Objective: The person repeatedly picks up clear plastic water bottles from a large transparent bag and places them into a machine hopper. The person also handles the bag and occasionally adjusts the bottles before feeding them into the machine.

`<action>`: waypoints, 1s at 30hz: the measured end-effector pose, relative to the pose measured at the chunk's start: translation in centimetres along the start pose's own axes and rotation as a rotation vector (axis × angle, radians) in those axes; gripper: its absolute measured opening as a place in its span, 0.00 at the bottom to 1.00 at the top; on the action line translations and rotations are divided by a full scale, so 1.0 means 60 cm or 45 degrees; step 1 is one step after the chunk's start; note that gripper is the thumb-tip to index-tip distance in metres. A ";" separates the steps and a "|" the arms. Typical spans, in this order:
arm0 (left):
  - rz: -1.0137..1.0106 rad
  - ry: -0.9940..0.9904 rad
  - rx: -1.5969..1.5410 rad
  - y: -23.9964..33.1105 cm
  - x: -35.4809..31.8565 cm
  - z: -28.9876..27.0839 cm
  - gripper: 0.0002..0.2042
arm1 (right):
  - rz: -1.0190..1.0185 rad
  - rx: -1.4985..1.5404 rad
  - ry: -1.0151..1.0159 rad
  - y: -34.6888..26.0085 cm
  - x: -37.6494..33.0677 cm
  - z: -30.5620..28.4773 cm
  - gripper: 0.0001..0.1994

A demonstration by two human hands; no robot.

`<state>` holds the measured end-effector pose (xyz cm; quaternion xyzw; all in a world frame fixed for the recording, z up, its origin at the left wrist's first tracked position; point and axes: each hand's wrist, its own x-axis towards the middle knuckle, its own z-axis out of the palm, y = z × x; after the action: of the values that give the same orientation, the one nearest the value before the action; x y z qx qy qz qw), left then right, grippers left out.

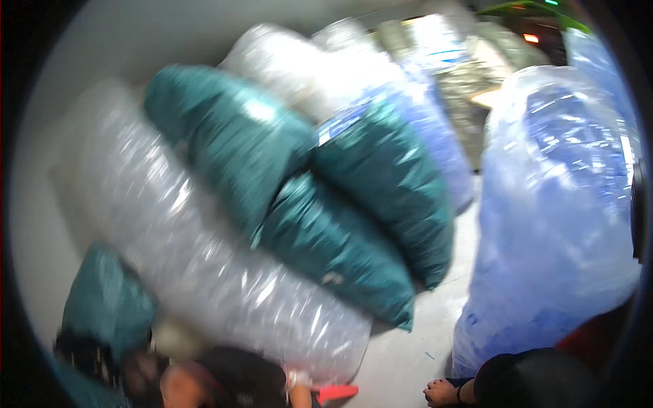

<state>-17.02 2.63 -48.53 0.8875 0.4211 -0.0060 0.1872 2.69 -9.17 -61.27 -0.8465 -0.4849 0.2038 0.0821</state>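
Bagged cushions piled against the wall

My left hand [146, 381] sits blurred beneath the clear sack [204, 258], which slants up-left; grip indiscernible, right hand unseen.

Three teal sacks [326, 204] lean on clear pale ones beside a blue-filled bag [551, 224] on grey floor [408, 353].

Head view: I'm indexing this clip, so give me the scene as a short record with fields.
place: pale floor, pale wall behind
pile: plastic-wrapped bags leaning together
teal bags: three in the middle, a fourth at lower left
clear bag: long, left of the middle teal ones
blue bag: large, at right
red thing: at the lower edge, kind unclear
hands: none clearly shown
foot: bare, lower right
sharpness: heavily blurred
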 end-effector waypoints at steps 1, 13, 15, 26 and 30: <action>0.135 -0.025 0.013 0.022 0.045 -0.035 0.31 | 0.170 0.120 -0.065 0.020 -0.016 -0.016 0.26; 1.152 -0.336 0.048 0.524 0.239 -0.373 0.30 | 1.489 1.141 0.188 0.103 -0.397 -0.331 0.27; 1.207 -0.385 0.019 0.573 0.246 -0.388 0.30 | 1.609 1.264 0.255 0.091 -0.444 -0.332 0.27; 1.216 -1.037 -1.057 0.911 0.157 -0.582 0.34 | 2.143 1.773 0.835 0.039 -0.633 -0.329 0.28; 1.707 -0.555 -0.692 0.997 0.100 -0.632 0.36 | 2.175 1.977 1.499 0.023 -0.693 -0.351 0.29</action>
<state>26.12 -14.50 5.30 0.8549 -0.2691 0.0380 0.4420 -5.86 -44.14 -31.69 -0.5794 0.5588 0.0169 0.5931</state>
